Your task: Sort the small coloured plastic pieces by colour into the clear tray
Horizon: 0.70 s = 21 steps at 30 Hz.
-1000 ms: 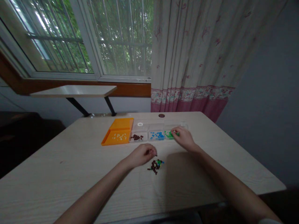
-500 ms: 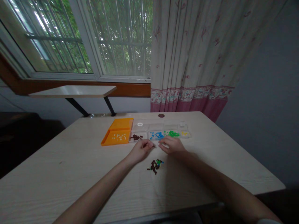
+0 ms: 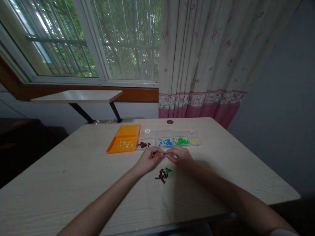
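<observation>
My left hand [image 3: 150, 159] and my right hand [image 3: 180, 156] meet fingertip to fingertip above the table, both pinched closed. Whatever lies between the fingertips is too small and hidden to name. Just below them on the tabletop is a loose pile of small brown, green and blue pieces [image 3: 163, 175]. Behind the hands stands a clear compartment tray [image 3: 154, 143]. Its sections hold brown pieces [image 3: 143, 144], blue pieces [image 3: 164, 142], green pieces [image 3: 181, 141] and yellow pieces [image 3: 194, 140].
An orange case [image 3: 126, 131] lies opened left of the clear tray, with small white pieces [image 3: 126, 144] in its near half. A raised shelf [image 3: 81, 95] on black legs stands at the back left. A round brown disc [image 3: 169, 121] sits near the far table edge, before the curtain [image 3: 197, 98].
My right hand has moved left and a little down from near the green pieces, and its fingertips now touch those of my left hand. My left hand has hardly moved.
</observation>
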### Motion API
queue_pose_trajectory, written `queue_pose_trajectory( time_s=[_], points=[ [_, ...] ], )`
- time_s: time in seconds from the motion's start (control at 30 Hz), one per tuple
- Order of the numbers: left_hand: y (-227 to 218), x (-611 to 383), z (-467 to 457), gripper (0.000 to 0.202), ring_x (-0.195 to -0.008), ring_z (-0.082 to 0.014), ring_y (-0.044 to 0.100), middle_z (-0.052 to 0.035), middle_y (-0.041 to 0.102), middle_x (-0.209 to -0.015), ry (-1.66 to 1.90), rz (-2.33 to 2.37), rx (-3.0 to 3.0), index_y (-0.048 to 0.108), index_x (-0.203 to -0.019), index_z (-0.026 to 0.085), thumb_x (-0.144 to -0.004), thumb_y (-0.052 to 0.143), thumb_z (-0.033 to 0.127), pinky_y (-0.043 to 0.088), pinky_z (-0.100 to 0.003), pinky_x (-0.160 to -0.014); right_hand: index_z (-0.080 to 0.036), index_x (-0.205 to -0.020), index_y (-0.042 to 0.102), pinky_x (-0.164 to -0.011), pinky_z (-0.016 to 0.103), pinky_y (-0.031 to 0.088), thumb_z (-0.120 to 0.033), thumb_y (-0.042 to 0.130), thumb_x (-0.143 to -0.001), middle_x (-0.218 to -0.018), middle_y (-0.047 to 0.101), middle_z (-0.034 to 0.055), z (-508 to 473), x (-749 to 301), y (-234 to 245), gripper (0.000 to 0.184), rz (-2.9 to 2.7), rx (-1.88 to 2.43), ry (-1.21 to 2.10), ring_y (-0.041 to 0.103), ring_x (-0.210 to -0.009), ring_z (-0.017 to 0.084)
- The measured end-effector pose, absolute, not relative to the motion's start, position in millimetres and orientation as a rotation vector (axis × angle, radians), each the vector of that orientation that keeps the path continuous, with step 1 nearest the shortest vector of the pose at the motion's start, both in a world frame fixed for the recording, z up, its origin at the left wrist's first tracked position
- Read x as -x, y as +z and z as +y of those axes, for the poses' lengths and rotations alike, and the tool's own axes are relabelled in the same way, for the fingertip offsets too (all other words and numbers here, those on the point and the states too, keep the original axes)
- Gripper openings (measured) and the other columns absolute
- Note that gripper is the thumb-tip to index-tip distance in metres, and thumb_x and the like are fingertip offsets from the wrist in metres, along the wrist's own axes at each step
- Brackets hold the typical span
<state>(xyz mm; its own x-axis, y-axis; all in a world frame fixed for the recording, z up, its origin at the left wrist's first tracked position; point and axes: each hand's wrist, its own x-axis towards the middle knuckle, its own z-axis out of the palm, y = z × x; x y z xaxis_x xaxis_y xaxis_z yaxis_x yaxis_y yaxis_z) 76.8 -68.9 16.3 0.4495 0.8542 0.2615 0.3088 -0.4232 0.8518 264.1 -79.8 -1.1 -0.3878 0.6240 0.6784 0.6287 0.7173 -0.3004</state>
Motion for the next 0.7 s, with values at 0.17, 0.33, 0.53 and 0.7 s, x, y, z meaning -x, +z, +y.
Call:
queue_pose_trajectory(
  time_s=[0.17, 0.33, 0.53, 0.7],
  points=[
    [23, -74, -75, 0.015, -0.067, -0.0123, 0.051, -0.0038, 0.059, -0.074, 1.019, 0.977, -2.269, 0.065, -0.079, 0.016, -0.079, 0.055, 0.027, 0.04, -0.023, -0.06, -0.02, -0.079, 0.065, -0.06, 0.02, 0.044, -0.032, 0.052, -0.083, -0.07, 0.064, 0.0021, -79, -264, -1, 0.018, -2.106, 0.933, 0.015, 0.059, -0.064, 0.011],
    [19, -69, -75, 0.014, -0.076, -0.0132, 0.054, -0.0051, 0.058, -0.082, 1.088, 0.938, -2.384, 0.064, -0.085, 0.018, -0.081, 0.053, 0.025, 0.043, -0.023, -0.064, -0.02, -0.081, 0.065, -0.063, 0.02, 0.044, -0.034, 0.053, -0.082, -0.072, 0.065, 0.0022, -78, -265, -1, 0.018, -2.115, 0.953, 0.072, 0.059, -0.065, 0.011],
    [29, -64, -75, 0.015, -0.074, -0.0123, 0.054, -0.005, 0.057, -0.082, 1.15, 1.006, -2.366, 0.065, -0.085, 0.018, -0.082, 0.052, 0.025, 0.043, -0.019, -0.059, -0.021, -0.083, 0.066, -0.065, 0.02, 0.045, -0.026, 0.055, -0.08, -0.076, 0.065, 0.0016, -75, -274, 5, 0.013, -2.294, 0.982, 0.345, 0.059, -0.069, 0.011],
    [35, -61, -75, 0.015, -0.076, -0.0137, 0.054, -0.0058, 0.058, -0.078, 1.284, 1.042, -2.325, 0.066, -0.085, 0.017, -0.081, 0.052, 0.024, 0.044, -0.02, -0.059, -0.018, -0.086, 0.067, -0.064, 0.019, 0.044, -0.017, 0.055, -0.075, -0.078, 0.064, 0.0028, -77, -278, 8, 0.016, -2.517, 0.792, 0.559, 0.058, -0.067, 0.01]
  ],
)
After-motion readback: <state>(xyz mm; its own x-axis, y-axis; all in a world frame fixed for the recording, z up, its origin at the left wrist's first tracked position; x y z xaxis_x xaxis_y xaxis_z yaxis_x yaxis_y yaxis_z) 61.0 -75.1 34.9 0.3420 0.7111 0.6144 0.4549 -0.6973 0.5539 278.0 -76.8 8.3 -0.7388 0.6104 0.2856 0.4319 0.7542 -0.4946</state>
